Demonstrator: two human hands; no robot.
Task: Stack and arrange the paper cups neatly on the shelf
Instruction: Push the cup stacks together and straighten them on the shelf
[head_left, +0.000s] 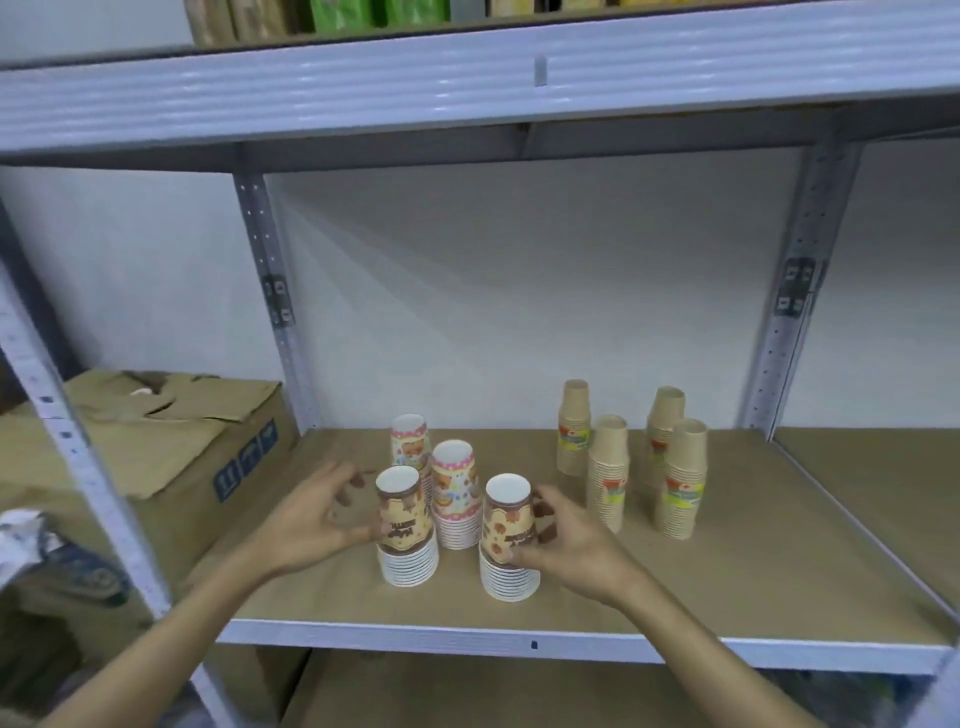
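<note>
Cup stacks (408, 525) upside down, shelf (727, 571)

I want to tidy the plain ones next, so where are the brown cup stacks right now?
In the head view, the four brown cup stacks stand upside down at the shelf's right rear, just beyond the right hand.

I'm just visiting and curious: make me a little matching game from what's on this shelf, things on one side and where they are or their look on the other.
Things:
1. brown-printed cup stack
2. pink dotted cup stacks
3. plain kraft cup stacks
4. cardboard box

Descriptions:
A. right part of the shelf
B. beyond the shelf's left upright
C. at the left hand
D. behind the two front stacks

Pairs: 1-C, 2-D, 3-A, 4-B
</note>
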